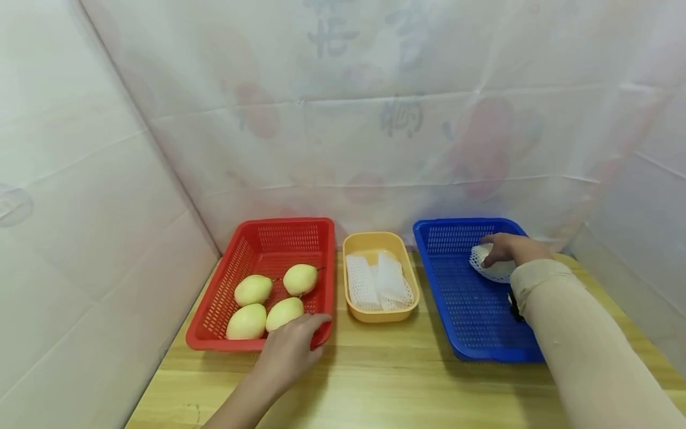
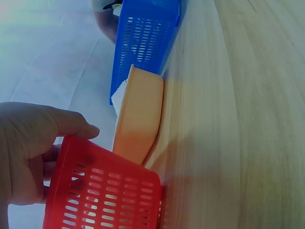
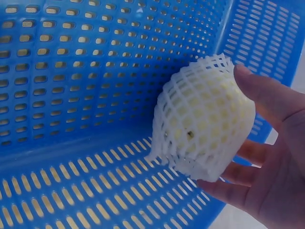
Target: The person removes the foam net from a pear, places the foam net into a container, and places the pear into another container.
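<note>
My left hand (image 1: 289, 351) grips the near right corner of a red plastic basket (image 1: 209, 344), with the thumb outside and the other fingers inside the rim. Several yellow-green pears (image 1: 253, 290) lie in that basket. At the far right side of a blue basket (image 1: 455, 310), my right hand (image 1: 511, 247) holds a pear in a white foam net (image 3: 205, 114). In the right wrist view the thumb lies on one side of this netted pear and the fingers on the other; it sits low in the basket's corner, close to the slotted wall.
Between the two baskets stands a small yellow tub (image 1: 380, 317) with white foam nets (image 1: 391, 280) in it. All stand on a wooden table (image 1: 375, 381). White sheeting (image 1: 343, 149) hangs behind and at both sides. A dark object (image 1: 515, 307) shows beside the right wrist.
</note>
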`<state>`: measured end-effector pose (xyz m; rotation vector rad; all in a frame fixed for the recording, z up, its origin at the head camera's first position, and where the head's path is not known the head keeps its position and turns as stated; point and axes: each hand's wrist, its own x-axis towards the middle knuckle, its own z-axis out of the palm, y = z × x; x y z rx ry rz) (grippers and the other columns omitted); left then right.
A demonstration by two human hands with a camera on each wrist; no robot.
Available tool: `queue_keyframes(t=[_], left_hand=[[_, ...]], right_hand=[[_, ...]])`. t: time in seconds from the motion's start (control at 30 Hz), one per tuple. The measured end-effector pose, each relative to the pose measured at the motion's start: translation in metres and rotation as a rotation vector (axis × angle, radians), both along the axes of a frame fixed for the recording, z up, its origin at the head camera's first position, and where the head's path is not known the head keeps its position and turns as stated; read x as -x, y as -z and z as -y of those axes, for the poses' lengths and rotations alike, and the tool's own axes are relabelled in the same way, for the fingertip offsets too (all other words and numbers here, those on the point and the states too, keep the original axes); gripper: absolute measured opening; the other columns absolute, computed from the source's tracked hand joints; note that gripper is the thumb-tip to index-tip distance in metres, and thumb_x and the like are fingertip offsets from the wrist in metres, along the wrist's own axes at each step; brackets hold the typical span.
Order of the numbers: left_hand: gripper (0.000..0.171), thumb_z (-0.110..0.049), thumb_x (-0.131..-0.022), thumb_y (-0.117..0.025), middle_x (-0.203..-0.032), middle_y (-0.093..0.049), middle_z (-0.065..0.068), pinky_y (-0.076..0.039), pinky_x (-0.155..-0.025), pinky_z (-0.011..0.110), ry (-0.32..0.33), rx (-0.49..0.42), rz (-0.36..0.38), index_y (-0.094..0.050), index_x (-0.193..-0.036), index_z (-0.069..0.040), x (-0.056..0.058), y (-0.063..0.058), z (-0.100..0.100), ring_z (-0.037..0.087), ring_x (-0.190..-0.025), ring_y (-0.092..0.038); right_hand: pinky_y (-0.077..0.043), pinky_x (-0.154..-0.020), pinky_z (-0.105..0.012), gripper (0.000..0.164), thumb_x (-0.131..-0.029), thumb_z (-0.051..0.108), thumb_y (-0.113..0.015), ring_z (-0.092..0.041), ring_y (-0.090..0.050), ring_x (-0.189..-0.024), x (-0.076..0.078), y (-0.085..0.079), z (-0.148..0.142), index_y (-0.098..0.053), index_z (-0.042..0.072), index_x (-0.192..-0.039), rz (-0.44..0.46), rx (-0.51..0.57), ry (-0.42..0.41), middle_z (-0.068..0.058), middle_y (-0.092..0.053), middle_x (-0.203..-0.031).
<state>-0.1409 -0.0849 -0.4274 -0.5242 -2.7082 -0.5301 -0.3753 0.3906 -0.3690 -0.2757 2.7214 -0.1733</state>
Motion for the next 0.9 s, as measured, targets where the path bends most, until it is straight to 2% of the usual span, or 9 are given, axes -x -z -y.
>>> queue_keyframes(t=[0.13, 0.37, 0.47, 0.57, 0.67, 0.8, 0.9], left_hand=[[0.048, -0.008, -0.066, -0.085, -0.096, -0.071, -0.006, -0.049, -0.057, 0.027, 0.015, -0.002, 0.009, -0.071, -0.111, -0.020, 0.001, 0.001, 0.000, 0.008, -0.082, -0.064], [0.048, -0.010, -0.066, -0.086, -0.096, -0.072, -0.006, -0.045, -0.051, 0.026, 0.022, 0.010, 0.010, -0.071, -0.110, -0.021, 0.001, 0.001, 0.001, 0.008, -0.080, -0.064], [0.047, -0.011, -0.066, -0.085, -0.094, -0.071, -0.007, -0.041, -0.050, 0.024, 0.020, 0.009, 0.023, -0.071, -0.110, -0.021, 0.003, 0.000, 0.002, 0.006, -0.076, -0.060], [0.043, -0.016, -0.068, -0.086, -0.087, -0.068, -0.009, -0.037, -0.049, 0.023, 0.022, 0.016, 0.031, -0.070, -0.107, -0.022, 0.004, -0.001, 0.002, 0.003, -0.070, -0.054], [0.036, -0.025, -0.070, -0.085, -0.079, -0.063, -0.012, -0.034, -0.047, 0.021, 0.022, 0.030, 0.029, -0.069, -0.103, -0.022, 0.006, -0.003, 0.001, 0.003, -0.064, -0.048], [0.030, -0.036, -0.076, -0.082, -0.073, -0.058, -0.014, -0.033, -0.046, 0.022, 0.018, 0.029, 0.037, -0.068, -0.099, -0.022, 0.009, -0.006, -0.002, 0.002, -0.061, -0.044], [0.028, -0.038, -0.080, -0.078, -0.073, -0.059, -0.014, -0.033, -0.046, 0.022, 0.021, 0.020, 0.049, -0.068, -0.101, -0.022, 0.012, -0.008, -0.002, 0.002, -0.060, -0.045]], right_hand=[[-0.042, -0.095, -0.068, 0.080, -0.082, 0.028, -0.077, -0.064, -0.028, -0.128, -0.002, 0.001, 0.002, -0.039, -0.008, -0.142, 0.010, -0.011, 0.015, -0.045, -0.027, -0.143], [-0.037, -0.097, -0.072, 0.087, -0.080, 0.026, -0.079, -0.067, -0.022, -0.130, -0.005, 0.003, 0.007, -0.034, -0.006, -0.146, 0.011, -0.022, 0.093, -0.046, -0.023, -0.144], [-0.045, -0.090, -0.065, 0.086, -0.078, 0.028, -0.080, -0.065, -0.032, -0.124, -0.004, 0.003, 0.007, -0.036, -0.006, -0.144, 0.020, -0.017, 0.110, -0.047, -0.028, -0.140], [-0.052, -0.077, -0.050, 0.084, -0.077, 0.027, -0.080, -0.052, -0.047, -0.108, -0.002, 0.005, 0.005, -0.035, -0.007, -0.140, 0.065, 0.032, 0.141, -0.043, -0.039, -0.129], [-0.053, -0.069, -0.040, 0.083, -0.076, 0.025, -0.080, -0.041, -0.053, -0.096, 0.002, 0.011, 0.004, -0.032, -0.008, -0.135, 0.092, 0.089, 0.161, -0.036, -0.045, -0.119], [-0.052, -0.074, -0.043, 0.097, -0.075, 0.027, -0.079, -0.046, -0.051, -0.104, 0.003, 0.018, 0.004, -0.022, -0.007, -0.145, 0.097, 0.093, 0.153, -0.043, -0.036, -0.133], [-0.051, -0.078, -0.048, 0.103, -0.074, 0.029, -0.078, -0.049, -0.047, -0.112, 0.003, 0.020, 0.008, -0.019, -0.006, -0.150, 0.104, 0.064, 0.111, -0.044, -0.026, -0.143]])
